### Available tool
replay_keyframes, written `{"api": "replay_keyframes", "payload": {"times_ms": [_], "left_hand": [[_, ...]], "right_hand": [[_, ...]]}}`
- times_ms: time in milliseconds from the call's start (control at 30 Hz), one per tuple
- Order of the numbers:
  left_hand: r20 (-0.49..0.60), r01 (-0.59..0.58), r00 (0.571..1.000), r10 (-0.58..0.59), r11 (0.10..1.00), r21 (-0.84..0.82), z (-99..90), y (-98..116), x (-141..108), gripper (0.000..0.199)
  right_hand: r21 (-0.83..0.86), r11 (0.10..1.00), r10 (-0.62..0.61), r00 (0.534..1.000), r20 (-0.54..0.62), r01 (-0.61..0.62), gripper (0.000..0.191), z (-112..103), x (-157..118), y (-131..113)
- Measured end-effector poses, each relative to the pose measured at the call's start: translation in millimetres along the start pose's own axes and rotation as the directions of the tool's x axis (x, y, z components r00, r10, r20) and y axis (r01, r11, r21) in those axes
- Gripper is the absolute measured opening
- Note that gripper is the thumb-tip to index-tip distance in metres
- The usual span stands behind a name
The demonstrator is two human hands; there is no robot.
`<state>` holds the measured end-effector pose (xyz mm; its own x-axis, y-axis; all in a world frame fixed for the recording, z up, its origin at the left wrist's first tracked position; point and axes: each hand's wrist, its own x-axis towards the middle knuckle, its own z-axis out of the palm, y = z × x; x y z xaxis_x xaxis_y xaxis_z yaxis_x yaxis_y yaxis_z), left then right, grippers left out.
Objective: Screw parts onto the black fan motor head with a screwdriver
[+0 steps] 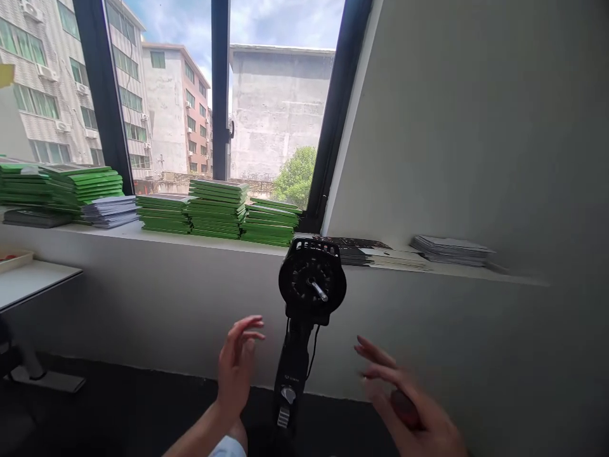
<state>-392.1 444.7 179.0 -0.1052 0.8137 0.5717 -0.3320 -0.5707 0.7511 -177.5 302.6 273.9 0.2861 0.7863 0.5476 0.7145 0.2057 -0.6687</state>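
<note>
Head camera, single view, facing forward toward window sill (200, 244).

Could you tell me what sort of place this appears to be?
Probably an upper-floor office or stockroom: stacks of green booklets line the windowsill, buildings show outside the window, and a bladeless fan stands before open hands.

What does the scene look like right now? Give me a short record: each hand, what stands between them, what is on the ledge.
left hand: open, fingers spread, holding nothing, just left of the stand
right hand: blurred, fingers extended; a dark red thing lies against the palm, whether gripped cannot be told
between hands: black fan stand with bare motor head and its shaft, no blades or grille fitted
window ledge: stacks of green booklets, a grey stack to the left
right of window: flat paper stacks on the ledge
far left: white table
</note>
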Motion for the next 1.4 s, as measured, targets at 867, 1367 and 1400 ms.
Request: {"api": "replay_keyframes", "payload": {"times_ms": [867,1367,1400], "left_hand": [[0.439,-0.336,0.844,0.307,0.942,-0.013,92.4,59,139,0.046],[0.304,-0.255,0.921,0.242,0.967,0.003,97.3,55,136,0.044],[0.305,-0.256,0.92,0.244,0.967,-0.001,96.8,54,136,0.044]], "right_hand": [[-0.607,0.754,-0.233,0.966,0.109,0.25,0.016,-4,126,-66],[-0.509,0.843,-0.107,0.982,0.156,0.173,0.016,1,145,-75],[-0.494,0.851,-0.114,0.98,0.163,0.181,0.017,1,145,-75]]}}
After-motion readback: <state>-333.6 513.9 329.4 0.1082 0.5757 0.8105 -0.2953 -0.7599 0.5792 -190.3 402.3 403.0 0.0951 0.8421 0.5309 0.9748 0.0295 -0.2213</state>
